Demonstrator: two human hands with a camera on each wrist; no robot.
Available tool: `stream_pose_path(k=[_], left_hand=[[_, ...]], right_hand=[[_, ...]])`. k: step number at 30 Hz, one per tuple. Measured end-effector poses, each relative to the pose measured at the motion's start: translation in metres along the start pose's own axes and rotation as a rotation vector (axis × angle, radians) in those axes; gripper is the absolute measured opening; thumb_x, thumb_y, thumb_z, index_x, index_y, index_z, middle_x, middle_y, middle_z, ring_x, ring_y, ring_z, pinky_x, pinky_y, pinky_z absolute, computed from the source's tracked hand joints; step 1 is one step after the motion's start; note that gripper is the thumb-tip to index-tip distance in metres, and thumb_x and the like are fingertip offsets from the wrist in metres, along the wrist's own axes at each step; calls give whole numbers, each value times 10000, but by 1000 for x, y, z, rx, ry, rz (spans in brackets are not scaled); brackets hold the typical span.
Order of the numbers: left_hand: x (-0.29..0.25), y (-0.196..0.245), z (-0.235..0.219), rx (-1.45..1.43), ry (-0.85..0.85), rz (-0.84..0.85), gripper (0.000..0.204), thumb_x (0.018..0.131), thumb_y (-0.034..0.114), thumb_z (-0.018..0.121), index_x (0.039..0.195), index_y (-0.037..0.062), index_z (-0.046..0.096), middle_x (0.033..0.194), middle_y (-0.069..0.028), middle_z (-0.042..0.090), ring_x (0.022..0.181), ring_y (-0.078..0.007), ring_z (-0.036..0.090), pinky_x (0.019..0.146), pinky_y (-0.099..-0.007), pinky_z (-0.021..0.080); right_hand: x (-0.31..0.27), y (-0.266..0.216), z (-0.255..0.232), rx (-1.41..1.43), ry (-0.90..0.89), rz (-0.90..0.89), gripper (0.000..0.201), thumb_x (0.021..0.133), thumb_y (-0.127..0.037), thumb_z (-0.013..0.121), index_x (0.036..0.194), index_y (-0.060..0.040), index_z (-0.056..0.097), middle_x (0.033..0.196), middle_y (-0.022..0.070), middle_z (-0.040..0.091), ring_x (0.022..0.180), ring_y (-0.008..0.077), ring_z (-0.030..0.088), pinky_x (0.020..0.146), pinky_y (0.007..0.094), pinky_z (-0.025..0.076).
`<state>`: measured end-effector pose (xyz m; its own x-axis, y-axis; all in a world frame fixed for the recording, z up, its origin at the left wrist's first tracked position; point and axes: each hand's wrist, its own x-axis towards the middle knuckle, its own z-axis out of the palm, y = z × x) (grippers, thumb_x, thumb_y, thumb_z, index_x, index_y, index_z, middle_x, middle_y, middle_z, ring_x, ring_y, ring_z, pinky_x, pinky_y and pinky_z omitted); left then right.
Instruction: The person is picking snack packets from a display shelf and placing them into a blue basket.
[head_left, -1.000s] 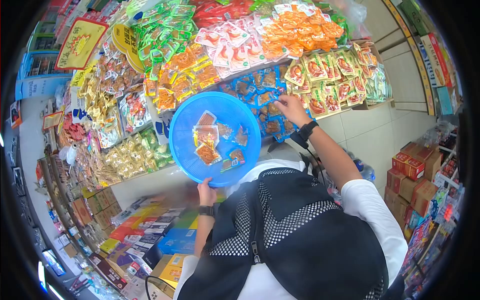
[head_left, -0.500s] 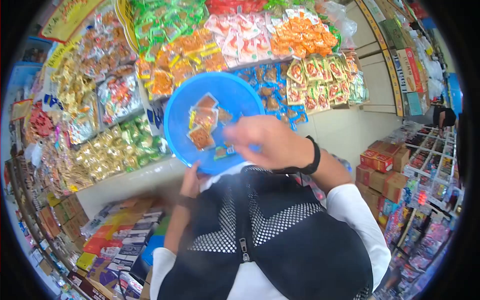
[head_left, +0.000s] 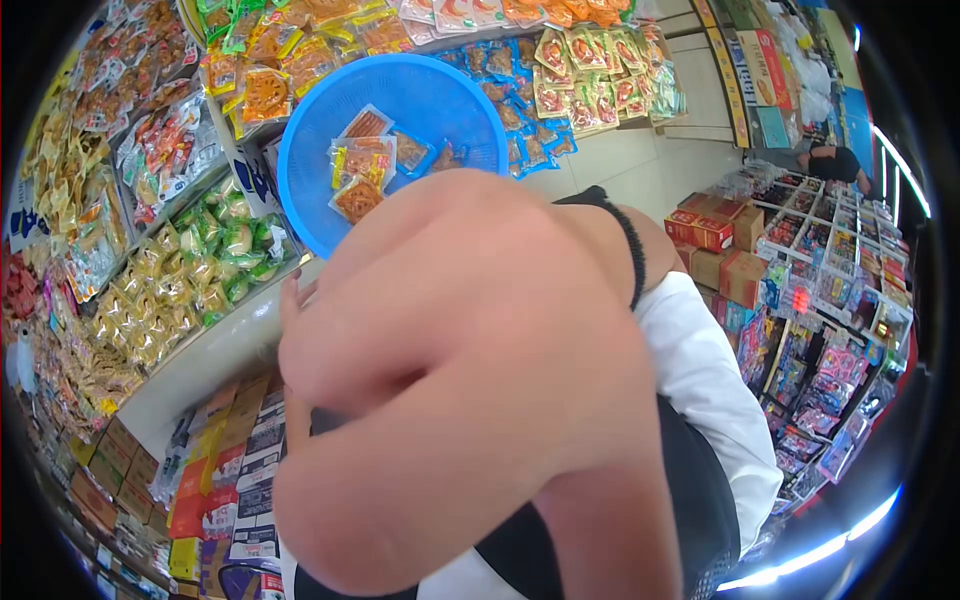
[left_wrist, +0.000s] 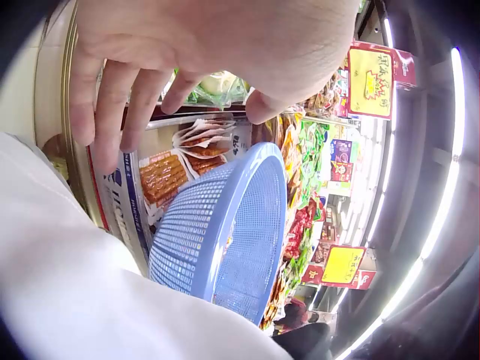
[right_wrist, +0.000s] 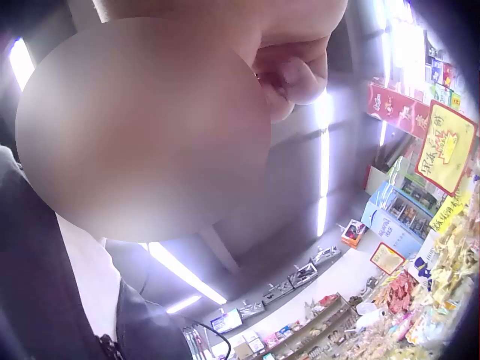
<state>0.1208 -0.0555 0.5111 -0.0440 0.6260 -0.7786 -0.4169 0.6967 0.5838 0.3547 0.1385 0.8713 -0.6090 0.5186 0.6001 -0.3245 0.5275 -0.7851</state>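
Note:
My right hand (head_left: 470, 340) is raised close in front of the head camera and fills the middle of the head view, hiding my chest. In the right wrist view its fingers (right_wrist: 300, 79) are curled beside a blurred area, with no object showing in them. My left hand (left_wrist: 187, 52) spreads its straight fingers above and apart from the blue mesh basket (left_wrist: 187, 240) in the left wrist view. Seen from above, the basket (head_left: 470, 110) holds several snack packets, among them a yellow-edged one (head_left: 357, 198) and a blue one (head_left: 412, 152); its lower right part is hidden.
Bagged snacks cover the display around the basket: blue packets (head_left: 535, 140), red-and-cream packets (head_left: 580, 80) and gold packets (head_left: 150, 320). Stacked cartons (head_left: 720, 230) stand at right beside a rack of goods. Another person (head_left: 835, 165) is farther back.
The right hand has left the blue packets, passed over the basket and risen toward the head camera. The left hand has let go of the basket's rim. The view has shifted.

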Motion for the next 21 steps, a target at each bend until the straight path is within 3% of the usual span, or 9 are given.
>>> stream_pose_path(k=[1,2,4,8,11,16,21], left_hand=[[-1,2,-2,29,4,11,654,1006,520,345,1505,126,190,1383,-214,479,1115,-403,576,951,-475,476],[1,2,-6,31,-1,-2,632,1007,496,349,1496,123,203,1379,-215,482,1115,-400,578,957,-473,472],[5,0,-11,36,-11,-6,627,1008,492,347,1494,122,206,1377,-213,485,1114,-402,578,959,-475,471],[17,0,-18,49,-1,-42,605,1011,473,341,1485,117,222,1376,-207,487,1122,-408,572,958,-484,472],[21,-1,-26,12,40,-112,584,1014,463,334,1474,114,255,1368,-198,499,1129,-406,567,956,-488,473],[13,33,-14,74,11,-52,557,1018,463,315,1418,76,334,1330,-197,536,1088,-376,593,918,-476,491],[-43,111,44,-44,71,-99,556,1018,456,322,1422,74,314,1305,-189,560,1044,-366,618,906,-468,499]], right_hand=[[1,-2,1,-25,-109,97,425,599,-461,779,782,-118,605,572,23,501,530,229,573,428,337,401],[1,2,8,-33,-107,105,425,599,-461,779,782,-118,605,572,23,501,530,229,573,428,337,401],[0,13,22,30,28,-8,477,561,-508,790,753,-121,589,557,12,493,517,221,568,419,332,388],[2,10,21,-114,-25,1,458,578,-493,788,760,-123,590,560,7,497,509,210,558,415,332,380],[4,12,32,20,129,1,427,573,-462,788,755,-134,583,553,-1,476,502,202,545,413,331,377],[0,18,35,-74,90,-48,331,577,-364,767,748,-157,574,546,-7,455,484,204,526,399,329,358],[-7,22,42,-226,91,-39,294,605,-348,751,745,-160,574,539,-5,448,473,203,520,393,324,354]])
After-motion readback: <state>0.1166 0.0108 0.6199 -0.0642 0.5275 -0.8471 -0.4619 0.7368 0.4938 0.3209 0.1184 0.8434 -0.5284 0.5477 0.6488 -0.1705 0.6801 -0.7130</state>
